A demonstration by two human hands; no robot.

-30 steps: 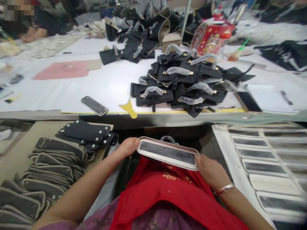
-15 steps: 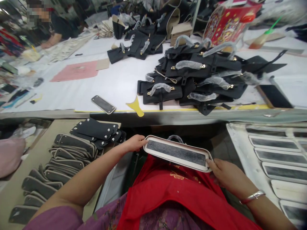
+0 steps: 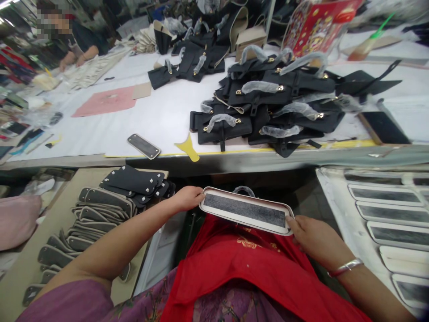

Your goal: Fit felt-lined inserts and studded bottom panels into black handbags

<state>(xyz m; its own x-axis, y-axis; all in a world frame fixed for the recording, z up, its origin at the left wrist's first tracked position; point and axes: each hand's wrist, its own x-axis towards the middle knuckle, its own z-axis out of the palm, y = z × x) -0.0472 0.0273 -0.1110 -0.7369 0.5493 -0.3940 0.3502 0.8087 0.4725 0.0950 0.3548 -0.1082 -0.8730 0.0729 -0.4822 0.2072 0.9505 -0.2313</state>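
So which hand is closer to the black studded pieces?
Left. The left hand is just right of the black studded pieces; the right hand holds the panel, farther away.

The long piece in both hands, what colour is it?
The long piece has a dark grey middle and cream rim; head view.

Purple top (image 3: 214,309) w/ floral print, short sleeve (image 3: 67,305) on left arm. Red apron (image 3: 261,277) over lap & front, small gold motif (image 3: 250,243) near its top. Thin silver bangle (image 3: 345,267) on wrist behind right hand (image 3: 313,239). Forearms bare, left hand (image 3: 187,198) too.
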